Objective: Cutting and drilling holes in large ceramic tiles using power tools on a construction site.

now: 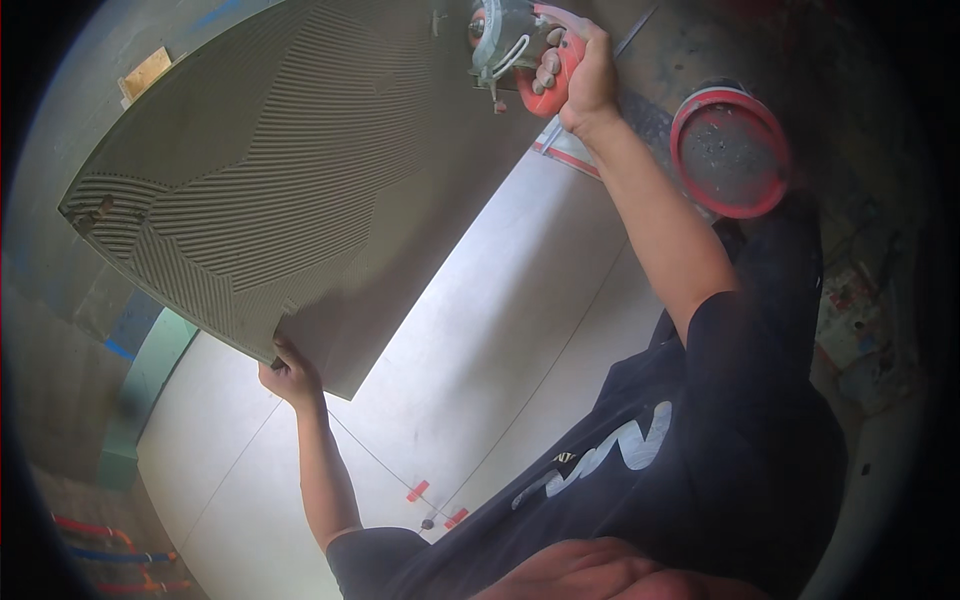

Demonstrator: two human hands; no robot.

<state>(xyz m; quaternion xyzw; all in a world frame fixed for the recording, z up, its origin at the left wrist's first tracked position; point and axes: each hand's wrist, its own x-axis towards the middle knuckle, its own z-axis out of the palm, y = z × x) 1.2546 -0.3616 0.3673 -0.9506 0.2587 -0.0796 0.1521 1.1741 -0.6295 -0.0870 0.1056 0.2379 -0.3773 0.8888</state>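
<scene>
A large tile [400,260] stands tilted before me, its back coated in grey adhesive [300,130] combed into ridges, with smoother patches at the right. My left hand [290,375] grips its lower edge near the bottom corner, thumb on the coated face; the other fingers are partly hidden. At the top, my right hand [585,80] is wrapped round the red handle of a tool [510,45] with a grey rounded metal part. That tool is at the tile's upper right edge and partly cut off by the frame; whether it touches the tile I cannot tell.
Pale large tiles [520,330] lie below, with red levelling pieces [418,490] at a joint. A red-rimmed bucket [730,150] stands at the right. A wood block [147,75] is beyond the tile. Red and blue pipes [120,555] run at lower left, near a green board [160,360].
</scene>
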